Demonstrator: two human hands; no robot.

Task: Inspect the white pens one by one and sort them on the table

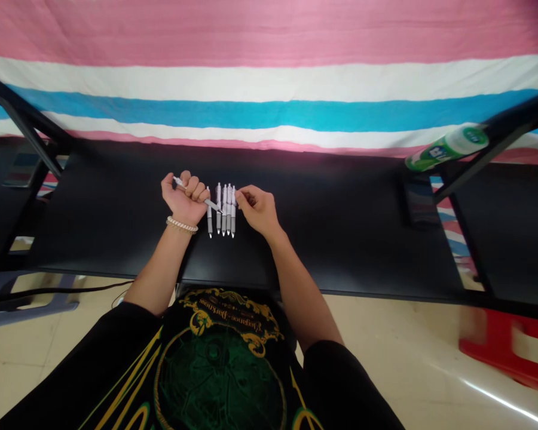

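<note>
My left hand point(186, 198), palm turned up and fingers curled, is closed around a white pen with a grey grip point(213, 205). The pen slants down to the right, its tip over the pens on the table. Several similar pens point(224, 218) lie side by side in a row, grey grips and tips toward me. One pen point(209, 221) is set apart by a small gap at the row's left end. My right hand point(260, 210) has its thumb and fingers closed at the upper part of the rightmost pen point(234, 209).
The pens lie on a black table point(341, 227). A green and white canister point(448, 148) is at the far right, by a black metal frame point(511, 128). Striped cloth point(269, 113) hangs along the back edge. A red stool point(506, 346) is on the floor at right.
</note>
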